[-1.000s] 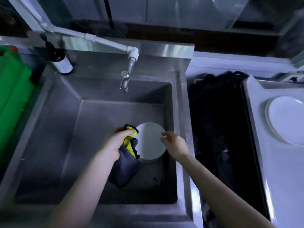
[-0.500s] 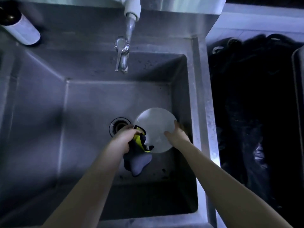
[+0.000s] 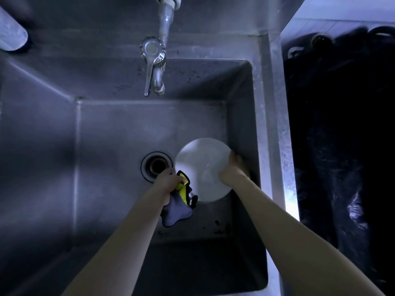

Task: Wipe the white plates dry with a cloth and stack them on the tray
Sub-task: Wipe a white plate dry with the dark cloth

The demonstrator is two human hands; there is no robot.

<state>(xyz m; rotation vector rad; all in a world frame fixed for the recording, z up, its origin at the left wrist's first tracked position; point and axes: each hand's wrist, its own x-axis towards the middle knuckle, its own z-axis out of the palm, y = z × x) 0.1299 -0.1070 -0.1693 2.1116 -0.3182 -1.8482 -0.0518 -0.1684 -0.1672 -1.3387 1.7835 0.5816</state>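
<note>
Left hand (image 3: 168, 183) grips the bunched cloth (image 3: 178, 212) just right of the drain (image 3: 156, 167). Right hand (image 3: 232, 170) holds the white plate (image 3: 199, 161) by its rim, on the side away from the drain.

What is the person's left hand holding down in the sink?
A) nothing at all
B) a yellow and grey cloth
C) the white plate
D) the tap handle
B: the left hand grips a bunched yellow and grey cloth beside the white plate, while the right hand holds that plate by its edge.
</note>
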